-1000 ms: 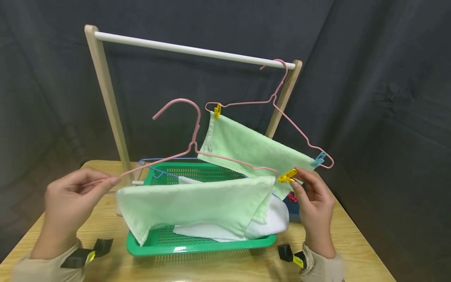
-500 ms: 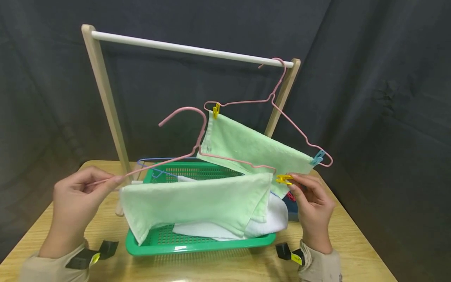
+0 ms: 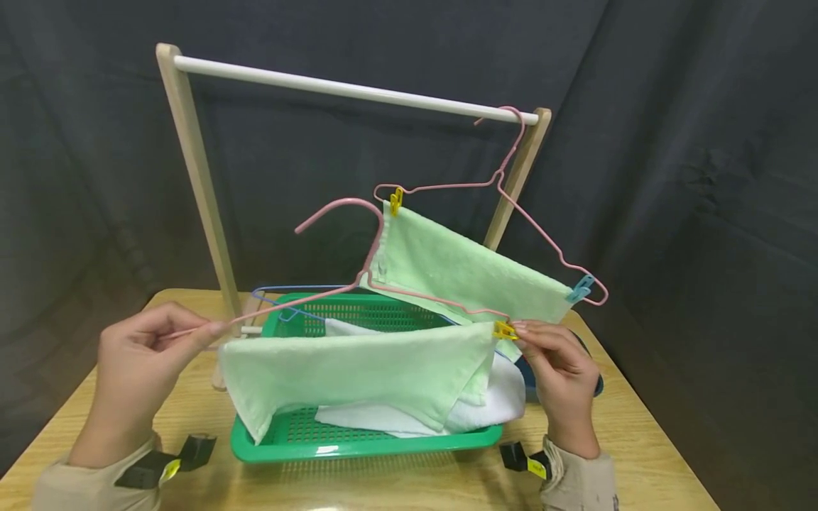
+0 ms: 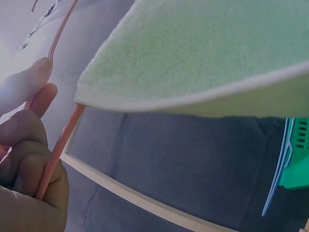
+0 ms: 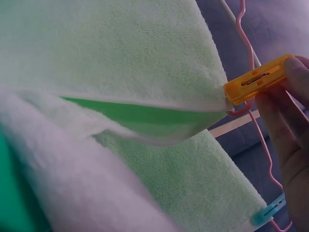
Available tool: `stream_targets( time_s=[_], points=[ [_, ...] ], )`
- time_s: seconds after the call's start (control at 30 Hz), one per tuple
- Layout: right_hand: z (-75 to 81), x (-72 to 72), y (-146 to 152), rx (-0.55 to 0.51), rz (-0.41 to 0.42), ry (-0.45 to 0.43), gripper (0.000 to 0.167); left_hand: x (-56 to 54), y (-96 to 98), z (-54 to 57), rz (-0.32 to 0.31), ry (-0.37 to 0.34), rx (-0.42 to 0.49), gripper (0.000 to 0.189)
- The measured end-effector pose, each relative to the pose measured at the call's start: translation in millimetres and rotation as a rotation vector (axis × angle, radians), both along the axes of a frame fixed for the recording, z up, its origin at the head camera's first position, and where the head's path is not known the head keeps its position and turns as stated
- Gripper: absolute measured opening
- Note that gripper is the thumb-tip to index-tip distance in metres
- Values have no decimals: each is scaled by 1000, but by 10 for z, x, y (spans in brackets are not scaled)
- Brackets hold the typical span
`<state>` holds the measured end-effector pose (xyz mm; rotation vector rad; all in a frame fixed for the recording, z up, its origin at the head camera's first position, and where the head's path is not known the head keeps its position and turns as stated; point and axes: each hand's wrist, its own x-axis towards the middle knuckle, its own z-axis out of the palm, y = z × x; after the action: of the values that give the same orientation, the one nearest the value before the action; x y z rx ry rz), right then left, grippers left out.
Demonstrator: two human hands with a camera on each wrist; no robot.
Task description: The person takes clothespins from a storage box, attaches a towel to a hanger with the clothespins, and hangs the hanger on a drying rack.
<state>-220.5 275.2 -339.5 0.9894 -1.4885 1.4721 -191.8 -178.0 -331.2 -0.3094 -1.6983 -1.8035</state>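
My left hand (image 3: 142, 380) pinches the left end of a pink wire hanger (image 3: 300, 297), with the thumb on top and the other fingers curled around the wire. A pale green towel (image 3: 364, 372) is draped over the hanger's lower bar. At the towel's right top corner, my right hand (image 3: 565, 376) pinches a yellow clothespin (image 3: 504, 331) between thumb and fingers. In the right wrist view the clothespin's jaws are on the towel corner, by the bend of the pink wire. The left wrist view shows no clothespin at the towel's left corner (image 4: 91, 94).
Behind, a second pink hanger (image 3: 441, 186) hangs on the rack's white rod (image 3: 332, 86), carrying a green towel (image 3: 466, 262) held by yellow and blue clothespins. Below sits a green basket (image 3: 371, 448) with white cloth (image 3: 505, 397) and a blue hanger (image 3: 300, 287). A dark container (image 3: 529, 383) is partly hidden.
My right hand has brought the yellow clothespin leftward from beside the towel onto its right corner. The pink hanger's hook has shifted right and slightly down.
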Motion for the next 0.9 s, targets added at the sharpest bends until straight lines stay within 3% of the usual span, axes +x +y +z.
stream_targets(
  time_s=[0.17,0.3,0.63,0.8,0.9],
  points=[
    [-11,-15,-10,21,-1,5,8,12,-10,-2,7,-15,-19,16],
    [-21,-22,-9,23,-16,8,9,17,-17,-11,-26,-18,7,16],
    [-63,-36,-13,36,-36,-12,14,-7,-26,-31,-122,34,99,18],
    [-61,-44,-32,39,-78,-18,18,-30,-28,-46,-181,100,110,21],
    [-57,-48,-38,55,-90,-18,20,-37,-26,-46,-165,97,107,21]
  ],
)
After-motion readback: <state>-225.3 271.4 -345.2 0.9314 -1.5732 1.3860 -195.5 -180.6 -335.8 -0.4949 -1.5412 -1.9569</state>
